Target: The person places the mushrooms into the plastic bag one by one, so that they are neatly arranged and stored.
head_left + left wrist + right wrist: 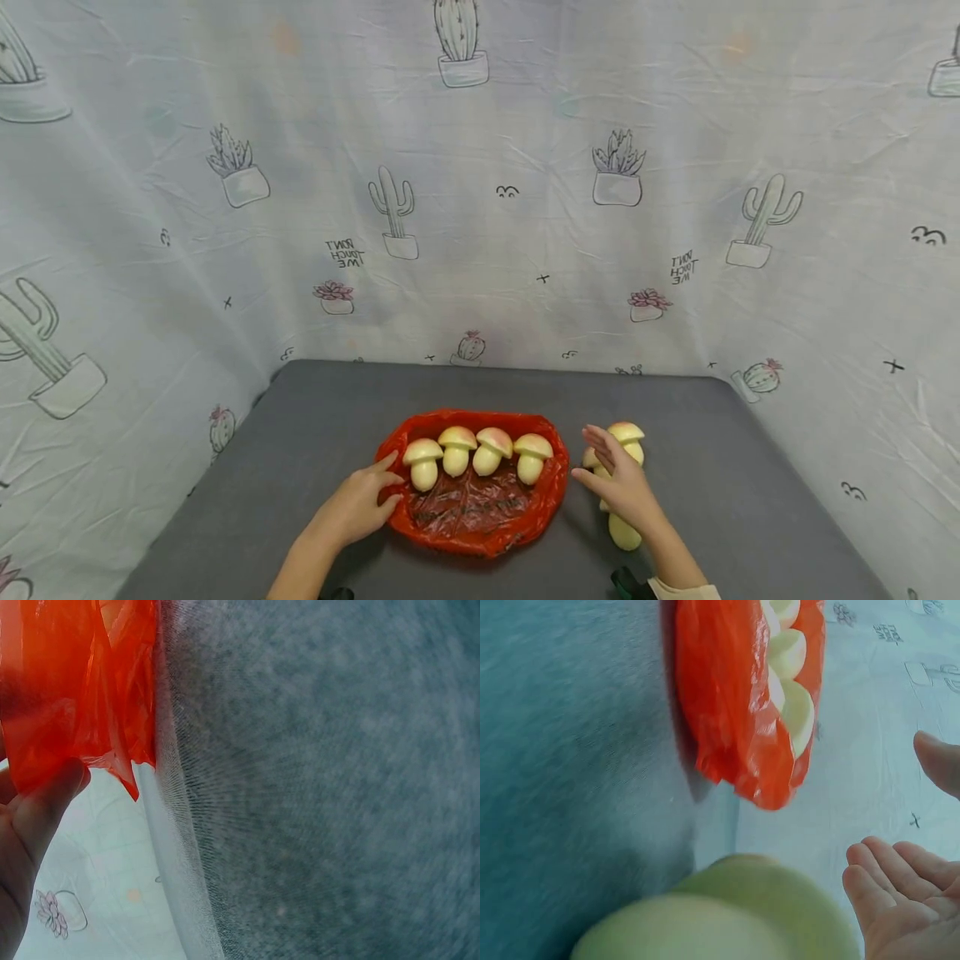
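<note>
A red plastic bag (480,546), its rim spread wide, sits on the grey table. Several toy mushrooms (456,450) with pale yellow stems and pinkish caps lie in a row along its far side. My left hand (360,504) grips the bag's left rim, and the left wrist view shows the thumb (56,799) against the red plastic. My right hand (626,492) hovers right of the bag with its fingers extended, holding nothing. Beneath and beside it lie more mushrooms (624,532), partly hidden by the hand. Close to the right wrist camera, they look large and blurred.
The grey table (345,392) reaches back to a pale curtain (465,275) printed with cacti, which also hangs along both sides. A dark green and black object (624,582) shows by the right wrist at the bottom edge.
</note>
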### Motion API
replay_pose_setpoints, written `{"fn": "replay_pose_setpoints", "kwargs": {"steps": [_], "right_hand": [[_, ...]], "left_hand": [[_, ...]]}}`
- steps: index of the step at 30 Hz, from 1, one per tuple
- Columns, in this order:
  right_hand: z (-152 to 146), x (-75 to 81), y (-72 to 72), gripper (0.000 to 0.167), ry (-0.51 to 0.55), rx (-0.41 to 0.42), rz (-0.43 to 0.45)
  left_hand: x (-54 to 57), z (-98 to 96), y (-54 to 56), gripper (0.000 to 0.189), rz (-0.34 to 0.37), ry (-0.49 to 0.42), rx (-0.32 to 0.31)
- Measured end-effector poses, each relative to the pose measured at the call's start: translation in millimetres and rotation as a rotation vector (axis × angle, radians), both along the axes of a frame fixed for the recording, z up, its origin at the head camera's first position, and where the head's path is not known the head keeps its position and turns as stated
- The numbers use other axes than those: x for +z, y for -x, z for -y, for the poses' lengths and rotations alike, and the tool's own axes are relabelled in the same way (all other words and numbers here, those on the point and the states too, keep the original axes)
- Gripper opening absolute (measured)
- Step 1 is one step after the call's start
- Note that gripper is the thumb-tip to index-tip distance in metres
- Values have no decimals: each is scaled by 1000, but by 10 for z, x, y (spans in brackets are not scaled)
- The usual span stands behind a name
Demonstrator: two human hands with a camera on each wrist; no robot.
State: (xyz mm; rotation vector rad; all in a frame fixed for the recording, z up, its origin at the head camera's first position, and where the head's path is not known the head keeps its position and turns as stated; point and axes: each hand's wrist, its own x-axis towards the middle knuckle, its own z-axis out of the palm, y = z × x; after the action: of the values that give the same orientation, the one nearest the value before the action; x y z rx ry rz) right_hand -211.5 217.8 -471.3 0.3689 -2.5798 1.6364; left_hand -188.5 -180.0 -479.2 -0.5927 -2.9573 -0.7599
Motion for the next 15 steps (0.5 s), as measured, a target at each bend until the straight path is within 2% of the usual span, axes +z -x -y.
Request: {"fn": "replay_pose_setpoints", "kwargs": {"steps": [8, 15], "right_hand": [[-224, -13, -196, 69, -39, -30, -21], [-500, -19, -328, 73, -263, -44, -29]], "left_hand": [[1, 0, -13, 23, 3, 10, 9], [8, -5, -12, 22, 3, 2, 7]]}}
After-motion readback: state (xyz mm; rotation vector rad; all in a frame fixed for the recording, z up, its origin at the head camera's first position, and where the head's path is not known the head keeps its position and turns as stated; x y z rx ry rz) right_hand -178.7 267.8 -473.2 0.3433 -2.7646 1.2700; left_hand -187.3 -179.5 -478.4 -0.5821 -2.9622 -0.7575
